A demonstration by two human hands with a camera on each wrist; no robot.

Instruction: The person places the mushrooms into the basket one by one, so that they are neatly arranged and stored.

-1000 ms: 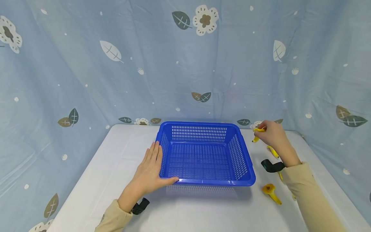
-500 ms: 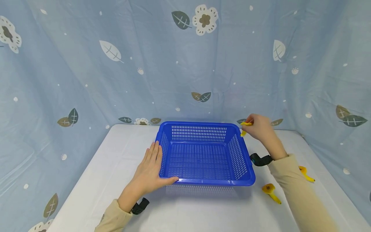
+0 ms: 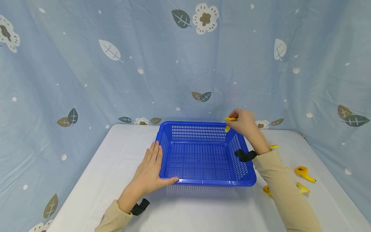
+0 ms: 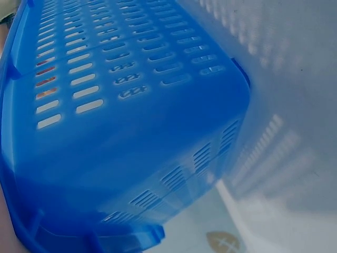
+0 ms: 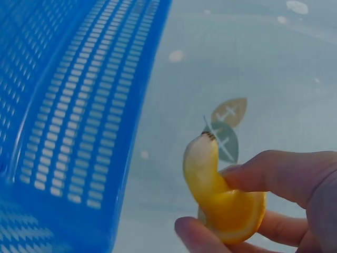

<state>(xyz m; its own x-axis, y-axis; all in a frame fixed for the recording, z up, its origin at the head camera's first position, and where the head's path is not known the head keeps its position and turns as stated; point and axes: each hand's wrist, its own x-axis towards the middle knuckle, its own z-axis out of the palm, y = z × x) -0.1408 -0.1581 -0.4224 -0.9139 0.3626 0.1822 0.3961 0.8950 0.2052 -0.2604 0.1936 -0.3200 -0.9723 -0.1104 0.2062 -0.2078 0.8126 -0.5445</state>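
Left of the frame's middle, my left hand (image 3: pixel 147 169) lies with its fingers straight along the left rim of the blue basket (image 3: pixel 208 182) and its thumb stretched over the near rim. It seems placed there to steady the basket, not to lift it.

The basket stands upright in the centre on the white table (image 3: pixel 200 212), mouth upward and unlidded, so it can be entered from above.

Over its upper right corner, my right hand (image 3: pixel 246 124) pinches a curved yellow piece (image 5: pixel 202 168) between thumb and fingers, gripping its wider orange end; the pale tip points away, likely leaving that end free to go in first. Against the patterned cloth (image 3: pixel 185 74), I cannot tell whether the piece is inside the rim or just beyond it. The right rim passes under my wrist, so the black wrist mount (image 3: pixel 245 156) needs watching.

At lower right, other yellow pieces (image 3: pixel 305 174) lie scattered, some partly hidden by my sleeve (image 3: pixel 285 190), with bare table between them for fingers.
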